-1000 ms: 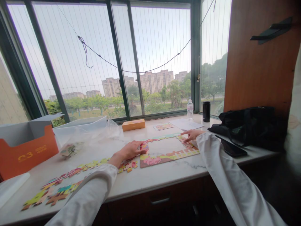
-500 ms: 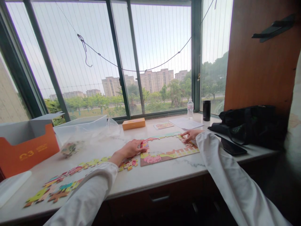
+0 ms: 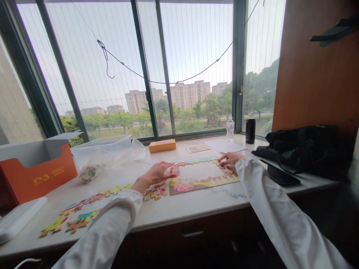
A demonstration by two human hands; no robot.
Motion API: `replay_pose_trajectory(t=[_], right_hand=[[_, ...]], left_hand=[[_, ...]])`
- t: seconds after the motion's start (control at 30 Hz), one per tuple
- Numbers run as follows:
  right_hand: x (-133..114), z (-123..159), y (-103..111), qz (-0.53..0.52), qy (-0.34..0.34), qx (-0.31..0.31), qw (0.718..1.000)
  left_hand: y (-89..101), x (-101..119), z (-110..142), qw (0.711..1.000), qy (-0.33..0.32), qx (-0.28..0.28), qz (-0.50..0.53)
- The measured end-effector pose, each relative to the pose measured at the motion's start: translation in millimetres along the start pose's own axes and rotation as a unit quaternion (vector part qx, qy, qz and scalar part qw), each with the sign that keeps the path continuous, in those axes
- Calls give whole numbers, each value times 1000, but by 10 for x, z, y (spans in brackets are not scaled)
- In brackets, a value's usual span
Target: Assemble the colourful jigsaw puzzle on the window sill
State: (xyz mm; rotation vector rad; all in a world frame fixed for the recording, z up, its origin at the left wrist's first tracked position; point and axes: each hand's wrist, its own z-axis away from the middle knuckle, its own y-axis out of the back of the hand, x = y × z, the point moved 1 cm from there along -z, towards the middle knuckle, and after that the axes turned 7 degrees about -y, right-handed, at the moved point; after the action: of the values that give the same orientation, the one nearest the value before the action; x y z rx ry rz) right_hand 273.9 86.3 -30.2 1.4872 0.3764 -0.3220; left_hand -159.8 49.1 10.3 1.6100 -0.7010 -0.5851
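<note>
puzzle border point(image 3: 203, 183) flat on marble counter point(image 3: 202, 207), right hand point(image 3: 230, 158) narrow with fingertips point(image 3: 223, 158) on its upper right pieces, grip impossible to tell, left hand point(image 3: 154, 175) open wide, fingers spread just beside its left end, loose jigsaw pieces point(image 3: 155, 193) scattered on the counter further left
</note>
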Motion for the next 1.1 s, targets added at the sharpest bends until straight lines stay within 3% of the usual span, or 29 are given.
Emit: replay_pose_trajectory(t=[0.2, 0.47, 0.63, 0.73, 0.9, 1.0, 1.1], right_hand=[[-99, 26, -22, 62, 28, 67, 995], [-107, 6, -112, 88, 31, 94, 991], [-144, 23, -72, 90, 28, 145, 985], [-160, 32, -70, 97, 12, 140, 985], [-159, 6, -84, 79, 14, 151, 985], [-152, -29, -109, 77, 4, 138, 987], [-155, -55, -151, 63, 9, 144, 988]], left_hand=[[-7, 44, 51, 995, -66, -57, 54], [-9, 98, 55, 992, -31, -59, 106], [-8, 68, 54, 992, -36, -64, 103], [32, -47, 85, 996, -23, -38, 82], [218, -474, 308, 995, 83, 60, -13], [301, -704, 499, 989, 141, 32, -14], [316, -772, 621, 984, 179, -8, 15]])
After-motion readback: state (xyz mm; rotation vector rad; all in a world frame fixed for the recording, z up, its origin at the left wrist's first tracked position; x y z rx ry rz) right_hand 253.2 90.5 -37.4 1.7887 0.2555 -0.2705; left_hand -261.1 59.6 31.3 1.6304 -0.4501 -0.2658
